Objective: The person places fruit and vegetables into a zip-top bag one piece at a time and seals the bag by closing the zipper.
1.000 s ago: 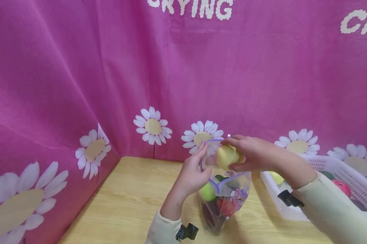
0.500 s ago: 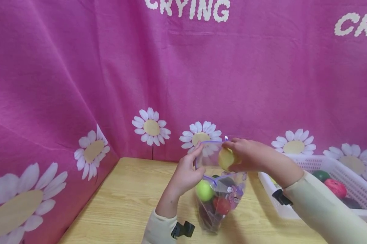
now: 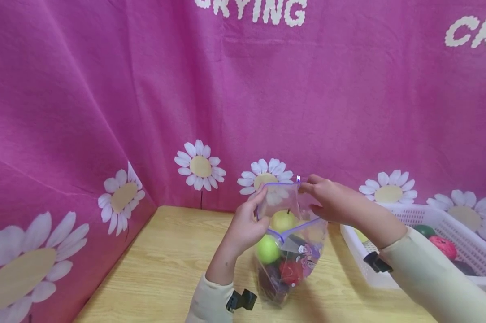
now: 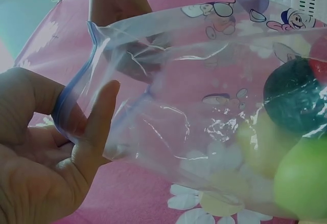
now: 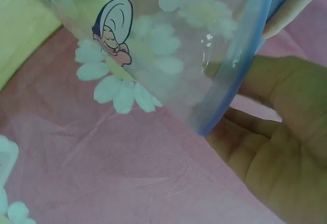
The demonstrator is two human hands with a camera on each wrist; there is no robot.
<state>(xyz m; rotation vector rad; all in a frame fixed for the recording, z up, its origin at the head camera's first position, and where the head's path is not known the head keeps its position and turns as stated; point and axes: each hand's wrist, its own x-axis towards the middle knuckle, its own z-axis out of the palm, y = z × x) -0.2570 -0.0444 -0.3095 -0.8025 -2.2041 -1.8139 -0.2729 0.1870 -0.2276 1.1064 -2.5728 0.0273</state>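
Observation:
A clear zip bag (image 3: 307,242) with a purple zip edge and cartoon print stands on the table, its mouth spread. My left hand (image 3: 245,229) pinches the left side of the rim; the left wrist view shows the thumb and fingers (image 4: 99,116) on either side of the plastic. At the right side of the mouth, by the white slider (image 3: 298,178), my right hand (image 3: 329,197) holds the rim between thumb and fingers. Inside lie a yellow pear-like fruit (image 3: 282,221) with a stem, a green apple (image 3: 268,249), a red fruit (image 3: 291,271) and dark pieces (image 3: 269,278).
A white perforated basket (image 3: 374,271) stands to the right, partly under my right forearm. It holds a dark green piece (image 3: 424,230), a red one (image 3: 443,246) and others. Behind the wooden table (image 3: 178,264) hangs a magenta cloth (image 3: 327,112) with daisies.
My right hand has lowered the yellow fruit into the bag and let go of it. The fruit now rests on the other pieces, and the right hand is at the rim. The left hand keeps its hold.

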